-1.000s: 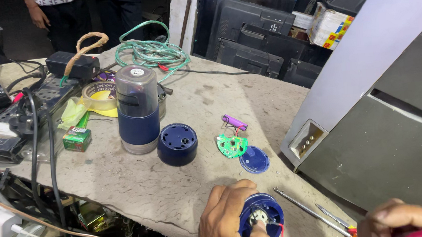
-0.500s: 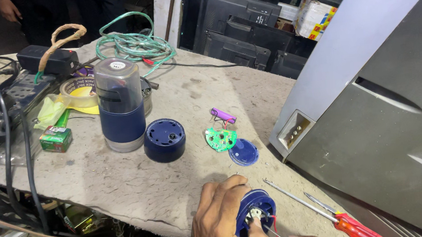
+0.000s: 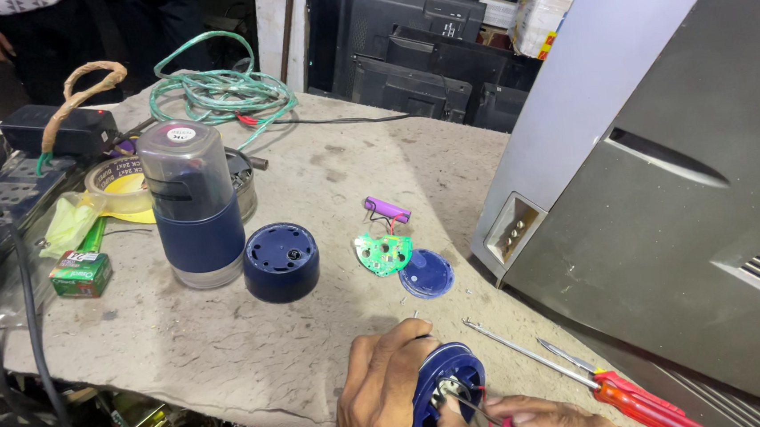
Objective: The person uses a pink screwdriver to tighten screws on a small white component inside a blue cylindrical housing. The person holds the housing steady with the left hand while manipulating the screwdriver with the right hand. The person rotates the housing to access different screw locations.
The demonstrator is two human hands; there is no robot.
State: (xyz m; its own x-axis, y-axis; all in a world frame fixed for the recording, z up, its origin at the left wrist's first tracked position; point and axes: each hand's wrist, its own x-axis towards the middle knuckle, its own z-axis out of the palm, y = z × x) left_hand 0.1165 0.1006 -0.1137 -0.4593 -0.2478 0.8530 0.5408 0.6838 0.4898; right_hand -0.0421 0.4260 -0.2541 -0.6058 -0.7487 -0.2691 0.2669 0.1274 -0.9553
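Now the left hand (image 3: 384,400) wraps its fingers around a round blue housing (image 3: 450,387) at the near table edge (image 3: 231,384). The right hand (image 3: 546,420) pinches a thin probe (image 3: 464,402), tip inside the housing's opening. Risks: the probe may slip and snag the small red wire by the opening, or the housing may tip off the edge. Two red-handled screwdrivers (image 3: 624,388) lie just right, also near the edge. A green circuit board (image 3: 384,253) and a blue cap (image 3: 426,274) sit farther back.
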